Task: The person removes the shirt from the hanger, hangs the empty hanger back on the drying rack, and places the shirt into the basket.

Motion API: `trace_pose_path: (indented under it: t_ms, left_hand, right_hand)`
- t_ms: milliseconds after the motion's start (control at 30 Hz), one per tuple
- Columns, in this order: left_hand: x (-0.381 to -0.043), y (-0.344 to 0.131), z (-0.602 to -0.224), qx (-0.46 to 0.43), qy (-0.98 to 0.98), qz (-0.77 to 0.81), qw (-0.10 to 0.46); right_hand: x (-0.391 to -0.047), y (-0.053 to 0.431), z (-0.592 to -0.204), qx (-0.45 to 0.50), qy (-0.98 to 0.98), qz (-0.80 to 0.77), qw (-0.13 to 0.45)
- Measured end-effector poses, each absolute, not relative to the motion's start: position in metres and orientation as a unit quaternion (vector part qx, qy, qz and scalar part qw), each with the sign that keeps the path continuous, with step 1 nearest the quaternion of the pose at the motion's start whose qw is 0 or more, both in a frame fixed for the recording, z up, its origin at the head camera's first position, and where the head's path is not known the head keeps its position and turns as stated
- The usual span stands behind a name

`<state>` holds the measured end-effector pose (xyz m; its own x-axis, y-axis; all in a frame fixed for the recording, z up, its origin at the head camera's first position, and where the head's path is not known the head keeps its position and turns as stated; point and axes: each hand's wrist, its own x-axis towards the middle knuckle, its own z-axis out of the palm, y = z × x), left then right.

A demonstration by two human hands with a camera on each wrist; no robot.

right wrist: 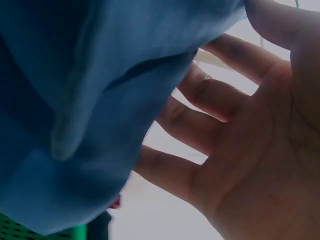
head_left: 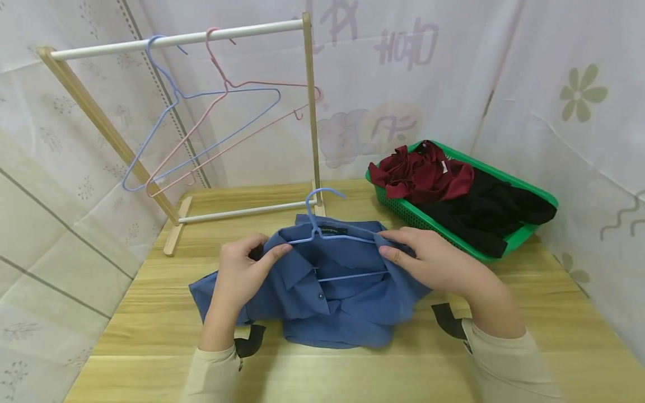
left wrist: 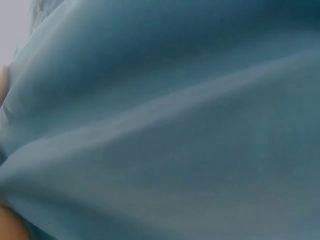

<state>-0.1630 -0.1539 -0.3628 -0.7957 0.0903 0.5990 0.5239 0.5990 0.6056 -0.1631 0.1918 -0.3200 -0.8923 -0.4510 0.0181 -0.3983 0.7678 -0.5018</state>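
A blue buttoned shirt point(head_left: 302, 291) is bunched over the table with its collar toward the rack. Inside its neck sits a light blue hanger point(head_left: 347, 237), its hook standing up above the collar label. My left hand point(head_left: 244, 268) pinches the shirt's left shoulder near the hanger's arm, thumb on the front of the cloth. On the other side my right hand point(head_left: 433, 260) pinches the shirt's right edge between thumb and fingers. Cloth point(left wrist: 165, 135) fills the left wrist view. In the right wrist view the fingers point(right wrist: 195, 125) spread behind the hanging fabric point(right wrist: 100, 115).
A wooden rack with a white top rail point(head_left: 176, 40) stands at the back left. From it hang a blue hanger point(head_left: 232, 135) and a pink hanger point(head_left: 274, 84). A green basket point(head_left: 519, 238) at the back right holds a dark red garment point(head_left: 428, 176) and a black garment point(head_left: 489, 210).
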Motion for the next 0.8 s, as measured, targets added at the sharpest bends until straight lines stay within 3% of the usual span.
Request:
trace_pose_path:
  t_ms: [200,333,567,700,800]
  left_hand:
    - [-0.161,-0.151,-0.381,-0.151,-0.861,-0.431,0.222]
    - [-0.16,-0.146,-0.384,-0.15,-0.864,-0.429,0.217]
    - [-0.158,-0.137,-0.382,-0.155,-0.842,-0.463,0.229]
    - [-0.16,-0.136,-0.378,-0.16,-0.825,-0.475,0.261]
    - [-0.162,-0.135,-0.372,-0.171,-0.815,-0.476,0.282]
  right_hand:
    - [-0.166,0.185,-0.338,-0.224,0.94,-0.248,0.064]
    - [-0.168,0.178,-0.344,-0.228,0.94,-0.25,0.038]
    - [-0.17,0.161,-0.347,-0.235,0.936,-0.244,-0.097]
    - [-0.17,0.151,-0.344,-0.232,0.924,-0.238,-0.19]
    - [-0.17,0.144,-0.342,-0.231,0.915,-0.24,-0.229]
